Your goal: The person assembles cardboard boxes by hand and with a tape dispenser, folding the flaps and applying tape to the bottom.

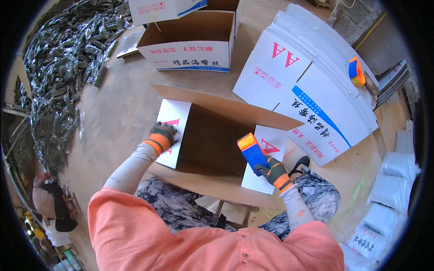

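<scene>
An open cardboard carton (pixel 217 135) is in front of me, white outside and brown inside. Its two short flaps, with red lettering, are folded inward, while the long far flap (pixel 226 103) and the near flap stick out. My left hand (pixel 162 136), in a dark glove with an orange cuff, rests on the left short flap (pixel 174 110), its fingers laid over the surface. My right hand (pixel 274 173), gloved alike, grips a blue and orange tape dispenser (pixel 256 156) above the right short flap (pixel 273 135).
Behind the carton stands another open carton (pixel 190 54). Flattened white cartons (pixel 275 63) lie stacked at the far right, with a blue and orange tape roll (pixel 356 72) on top. Dark plastic-wrapped packs (pixel 68 58) are heaped at left. White sacks (pixel 389 194) line the right.
</scene>
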`<state>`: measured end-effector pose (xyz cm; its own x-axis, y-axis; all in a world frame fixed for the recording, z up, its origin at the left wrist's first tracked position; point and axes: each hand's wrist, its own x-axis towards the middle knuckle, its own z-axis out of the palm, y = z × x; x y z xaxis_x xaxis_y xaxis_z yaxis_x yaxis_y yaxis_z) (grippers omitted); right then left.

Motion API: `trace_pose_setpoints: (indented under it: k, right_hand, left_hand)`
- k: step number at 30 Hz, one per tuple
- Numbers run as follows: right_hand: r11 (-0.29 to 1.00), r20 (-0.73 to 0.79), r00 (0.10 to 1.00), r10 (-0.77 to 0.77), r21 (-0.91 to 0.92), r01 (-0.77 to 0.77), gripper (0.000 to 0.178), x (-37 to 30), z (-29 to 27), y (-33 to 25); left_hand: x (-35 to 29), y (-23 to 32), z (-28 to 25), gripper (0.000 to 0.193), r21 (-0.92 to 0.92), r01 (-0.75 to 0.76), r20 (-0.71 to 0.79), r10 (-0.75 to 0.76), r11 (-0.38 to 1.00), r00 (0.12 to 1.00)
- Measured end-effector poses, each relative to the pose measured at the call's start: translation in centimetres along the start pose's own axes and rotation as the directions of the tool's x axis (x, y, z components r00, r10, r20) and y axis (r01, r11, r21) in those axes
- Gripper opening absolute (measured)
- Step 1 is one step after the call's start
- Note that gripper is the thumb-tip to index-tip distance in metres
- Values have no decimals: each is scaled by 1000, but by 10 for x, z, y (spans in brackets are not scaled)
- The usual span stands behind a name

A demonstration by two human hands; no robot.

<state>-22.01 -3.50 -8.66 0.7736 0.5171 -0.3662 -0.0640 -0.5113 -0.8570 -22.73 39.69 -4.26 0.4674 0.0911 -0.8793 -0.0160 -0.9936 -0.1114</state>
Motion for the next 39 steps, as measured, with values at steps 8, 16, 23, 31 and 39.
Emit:
trace_pose_setpoints:
  k: [8, 16, 23, 31, 39]
  right_hand:
    - [935, -135, 940, -312, -217, 279, 40, -14, -1, -59]
    - [820, -49, 979, -197, -555, 137, 36, 85, 9, -90]
    - [979, -23, 995, -93, -184, 88, 48, 106, -2, -57]
    - [995, 133, 988, -76, 81, 65, 38, 90, 14, -106]
    - [974, 287, 957, -39, 225, -27, 34, 60, 23, -30]
  left_hand:
    - [0, -6, -14, 97, -61, -18, -971, -55, 998, 235]
    - [-59, 17, 92, 64, -89, -194, -619, 98, 977, 780]
    - [-142, 62, 93, 61, -77, -365, -725, 199, 928, 660]
    - [31, 69, 88, 59, -106, -256, -897, 19, 961, 442]
    - [-9, 120, 91, 30, -870, -440, -493, -409, 223, 768]
